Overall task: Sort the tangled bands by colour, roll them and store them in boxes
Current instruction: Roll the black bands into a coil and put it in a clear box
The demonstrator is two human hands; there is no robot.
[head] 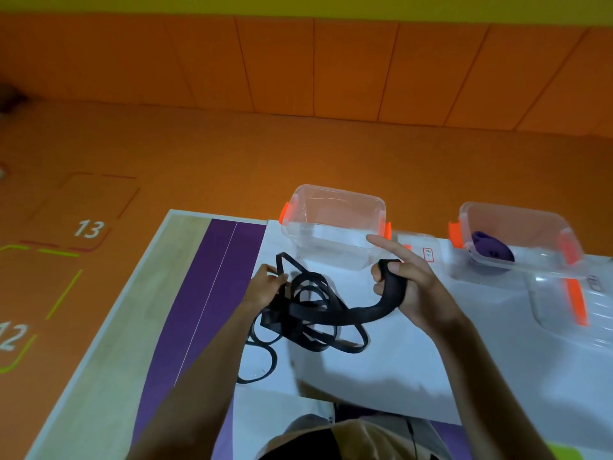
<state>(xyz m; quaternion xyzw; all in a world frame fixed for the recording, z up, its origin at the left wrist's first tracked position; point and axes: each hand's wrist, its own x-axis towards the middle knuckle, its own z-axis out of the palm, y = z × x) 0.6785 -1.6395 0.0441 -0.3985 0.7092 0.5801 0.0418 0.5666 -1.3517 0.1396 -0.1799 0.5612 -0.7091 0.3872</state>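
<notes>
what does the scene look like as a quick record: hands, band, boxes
left hand: pinches a loop of the black band
right hand: grips the band's wide end, index finger out
black band: tangled on the white sheet
left box: clear, orange clips, nothing seen inside
right box: clear, holds a purple band

I am gripping a black band [318, 313] over a white sheet [398, 360]. Left of my left hand [265, 287], a purple stripe [205, 293] with a thin pale line is running down the pale wood tabletop [132, 310]. Just beyond my hands a clear box [331, 220] is showing orange latches [284, 212]. Right of my right hand [408, 287], another clear, orange-latched box [530, 234] is holding a purple roll [492, 249].
</notes>
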